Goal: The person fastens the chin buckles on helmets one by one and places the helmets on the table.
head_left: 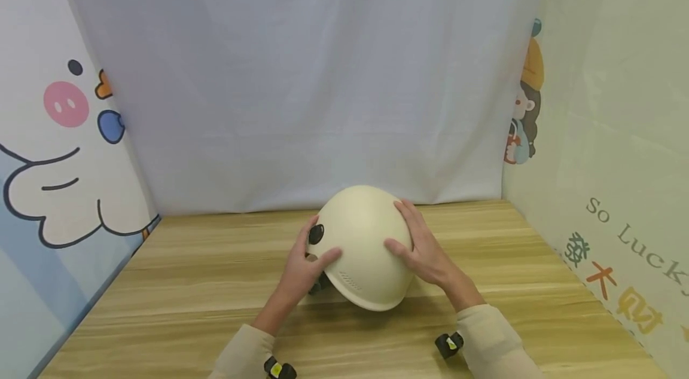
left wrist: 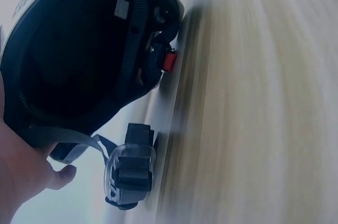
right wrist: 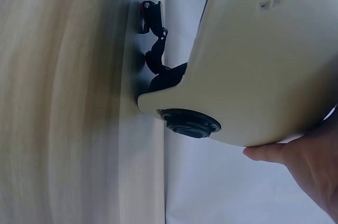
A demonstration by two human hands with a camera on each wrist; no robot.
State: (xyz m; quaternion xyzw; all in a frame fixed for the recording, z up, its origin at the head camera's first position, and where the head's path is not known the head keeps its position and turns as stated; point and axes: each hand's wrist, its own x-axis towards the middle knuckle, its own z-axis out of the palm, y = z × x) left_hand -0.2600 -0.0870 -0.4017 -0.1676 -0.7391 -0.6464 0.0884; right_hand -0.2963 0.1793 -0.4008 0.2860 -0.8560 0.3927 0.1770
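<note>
A cream-coloured helmet (head_left: 366, 241) tilts over the wooden table between both hands, its dark inside (left wrist: 74, 49) visible in the left wrist view. My left hand (head_left: 305, 262) grips the helmet's left side by the rim, thumb on the shell, beside a round black knob (head_left: 316, 234). On the opposite side, my right hand (head_left: 425, 250) holds the shell with fingers and thumb spread over it. A black strap with a clear chin cup (left wrist: 129, 176) hangs below the rim, and a red buckle part (left wrist: 169, 61) shows near the table. Another black knob (right wrist: 190, 123) sits on the shell.
The wooden table (head_left: 215, 283) extends around the helmet. Behind it hangs a pale grey curtain (head_left: 301, 80). Printed walls stand at the left (head_left: 32, 199) and right (head_left: 603, 146). Small black devices (head_left: 449, 344) are worn at both wrists.
</note>
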